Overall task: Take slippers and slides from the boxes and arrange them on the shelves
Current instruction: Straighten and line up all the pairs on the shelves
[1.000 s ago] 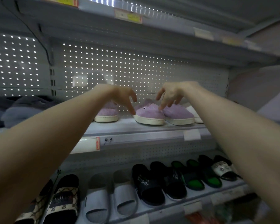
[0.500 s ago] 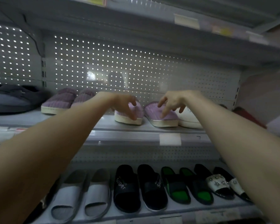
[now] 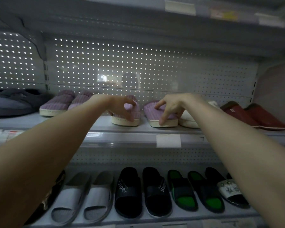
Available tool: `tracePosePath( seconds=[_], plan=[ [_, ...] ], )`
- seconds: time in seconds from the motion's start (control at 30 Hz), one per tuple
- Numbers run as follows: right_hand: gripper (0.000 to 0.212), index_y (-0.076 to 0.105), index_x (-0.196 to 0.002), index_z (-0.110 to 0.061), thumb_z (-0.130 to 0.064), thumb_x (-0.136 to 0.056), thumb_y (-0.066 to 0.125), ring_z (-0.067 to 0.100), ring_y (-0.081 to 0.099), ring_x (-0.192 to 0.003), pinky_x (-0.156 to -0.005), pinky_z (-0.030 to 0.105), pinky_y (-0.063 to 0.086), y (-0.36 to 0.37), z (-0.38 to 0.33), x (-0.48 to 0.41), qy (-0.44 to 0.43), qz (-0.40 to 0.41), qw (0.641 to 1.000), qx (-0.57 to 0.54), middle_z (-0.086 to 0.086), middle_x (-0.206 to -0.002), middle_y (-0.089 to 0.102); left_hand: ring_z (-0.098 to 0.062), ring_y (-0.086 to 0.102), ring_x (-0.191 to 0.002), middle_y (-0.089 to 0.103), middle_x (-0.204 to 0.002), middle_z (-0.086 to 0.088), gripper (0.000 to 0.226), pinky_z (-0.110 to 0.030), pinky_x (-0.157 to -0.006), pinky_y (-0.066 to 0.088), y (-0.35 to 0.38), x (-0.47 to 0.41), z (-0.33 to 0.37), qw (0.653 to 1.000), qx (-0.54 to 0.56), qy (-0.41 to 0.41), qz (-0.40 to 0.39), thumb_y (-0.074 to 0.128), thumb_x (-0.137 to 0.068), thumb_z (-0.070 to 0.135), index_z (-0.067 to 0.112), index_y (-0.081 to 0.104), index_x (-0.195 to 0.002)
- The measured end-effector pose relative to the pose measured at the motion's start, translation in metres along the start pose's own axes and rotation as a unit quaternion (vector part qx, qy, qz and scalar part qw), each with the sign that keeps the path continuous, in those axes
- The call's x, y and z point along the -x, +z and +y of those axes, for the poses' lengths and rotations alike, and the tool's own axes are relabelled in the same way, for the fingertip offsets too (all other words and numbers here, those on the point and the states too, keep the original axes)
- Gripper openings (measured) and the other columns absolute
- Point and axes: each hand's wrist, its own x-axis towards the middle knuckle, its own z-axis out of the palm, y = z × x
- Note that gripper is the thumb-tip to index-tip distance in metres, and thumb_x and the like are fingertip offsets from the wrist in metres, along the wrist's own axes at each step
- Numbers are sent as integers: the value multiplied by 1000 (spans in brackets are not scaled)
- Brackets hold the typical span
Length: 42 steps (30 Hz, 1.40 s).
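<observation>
Two purple ribbed slippers stand side by side on the middle shelf (image 3: 89,127). My left hand (image 3: 122,109) grips the left purple slipper (image 3: 133,120), fingers over its top and thumb down its front. My right hand (image 3: 170,106) holds the right purple slipper (image 3: 152,111), with one finger on its upper and another down at the sole edge. A narrow gap separates the two slippers. My forearms hide part of the shelf front.
Another purple pair (image 3: 56,104) and grey slippers (image 3: 15,102) sit to the left. A white slipper (image 3: 187,120) touches the right one, with red slippers (image 3: 253,116) beyond. The lower shelf carries grey slides (image 3: 82,199), black "Super" slides (image 3: 128,191) and green-soled slides (image 3: 184,191).
Both hands have come down from above the purple pair and closed on the two slippers. My view has swung right, bringing the red slippers into sight.
</observation>
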Motion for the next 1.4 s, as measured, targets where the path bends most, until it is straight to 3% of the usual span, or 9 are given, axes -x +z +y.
tracePosePath(
  seconds=[0.1,0.4,0.77,0.9,1.0,1.1,1.3,1.4],
  plan=[
    [84,43,-140,-33,-23,-67,84,33,41,-127,-91,45,52,3,-1,-8,-2,4,1000,-9,3,-151,32,-30,48,-119,36,-144,-9,79,-35,-84,53,-1,-2,-1,1000,7,-1,-11,70,-80,36,38,25,-144],
    [85,41,-141,-33,-28,-68,84,30,46,-122,-94,45,51,10,-15,-28,-32,13,999,-7,1,-149,35,-17,48,-84,46,-126,-6,81,-25,-66,50,1,-9,-12,1000,28,4,-13,72,-77,38,43,25,-143],
    [85,42,-141,-30,-32,-67,84,30,51,-117,-87,44,54,14,-18,-49,-48,34,998,9,2,-147,38,-22,49,-98,40,-139,-7,81,-34,-82,53,3,-23,-24,999,48,3,-11,73,-77,33,41,26,-143],
    [89,41,-141,-32,-39,-64,84,33,57,-110,-87,46,55,15,-20,-60,-44,36,998,24,1,-146,40,-20,47,-95,43,-129,-6,82,-31,-77,52,3,-32,-31,999,52,4,-12,74,-77,32,41,26,-143],
    [89,39,-142,-30,-38,-66,83,30,54,-112,-88,44,55,16,-20,-68,-45,38,998,19,1,-145,41,-20,48,-94,40,-114,-1,82,-31,-78,53,4,-38,-35,999,50,4,-10,74,-77,32,42,26,-142],
    [86,38,-143,-27,-35,-69,82,28,51,-116,-90,43,53,16,-20,-73,-49,44,998,11,2,-145,41,-20,48,-95,38,-113,0,81,-31,-77,52,4,-44,-40,999,53,0,-7,74,-77,32,43,27,-141],
    [84,39,-143,-28,-35,-71,81,23,51,-105,-86,39,54,17,-23,-82,-52,51,997,15,-1,-142,44,-20,47,-100,40,-121,-2,80,-30,-80,51,6,-53,-47,997,78,-9,-8,74,-77,31,43,27,-141],
    [84,39,-144,-27,-35,-71,81,24,52,-113,-86,39,54,18,-23,-87,-54,53,997,17,-2,-144,43,-21,48,-105,41,-134,-6,81,-35,-88,53,6,-55,-49,997,78,-10,-8,75,-76,32,44,28,-141]
  ],
)
